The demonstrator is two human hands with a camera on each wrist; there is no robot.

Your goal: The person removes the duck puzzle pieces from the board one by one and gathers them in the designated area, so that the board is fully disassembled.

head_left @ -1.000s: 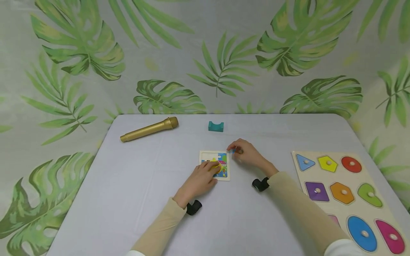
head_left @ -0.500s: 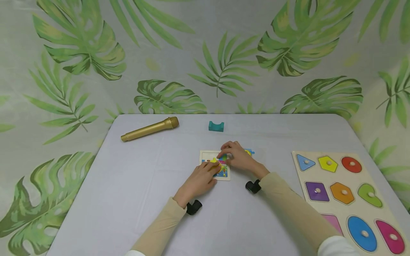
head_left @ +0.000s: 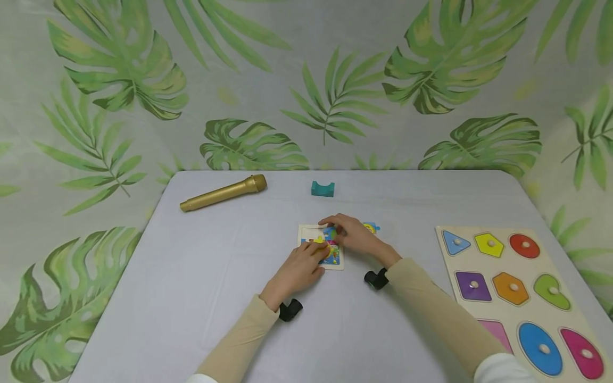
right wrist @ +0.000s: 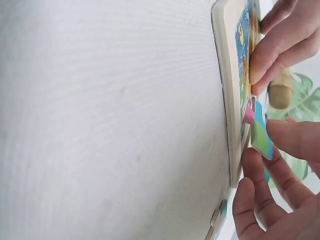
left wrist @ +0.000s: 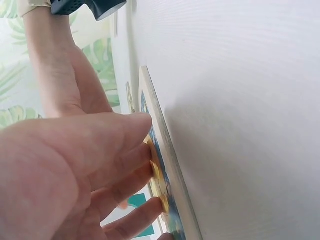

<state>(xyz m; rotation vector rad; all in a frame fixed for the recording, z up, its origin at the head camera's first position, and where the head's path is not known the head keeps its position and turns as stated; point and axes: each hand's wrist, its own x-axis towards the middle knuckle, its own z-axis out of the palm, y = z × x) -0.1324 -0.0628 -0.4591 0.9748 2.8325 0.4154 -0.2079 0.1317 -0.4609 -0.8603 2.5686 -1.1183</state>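
A small jigsaw puzzle (head_left: 340, 267) in a pale wooden frame lies mid-table, its upper left part showing bare wood. My left hand (head_left: 298, 267) rests on it, fingertips touching the yellow part of the picture; the left wrist view shows the fingers (left wrist: 131, 182) extended along the board. At the upper right corner, my right hand (head_left: 356, 234) pinches a blue, green and pink puzzle piece (right wrist: 260, 131) between thumb and fingers. That piece is tilted up from the board in the right wrist view. Just beyond the right hand, a blue and yellow puzzle piece (head_left: 371, 227) lies loose.
A gold microphone (head_left: 222, 194) lies at the back left. Behind the puzzle stands a teal block (head_left: 323, 189) with a curved notch. On the right is a wooden shape board (head_left: 522, 266) with several knobbed pieces. The white-covered table (head_left: 191, 276) ends at a leaf-patterned backdrop.
My right hand has moved left, from beside the frame onto its upper right corner, and now tilts a piece there. The blue and yellow piece has been left on the table. My left hand stays put.
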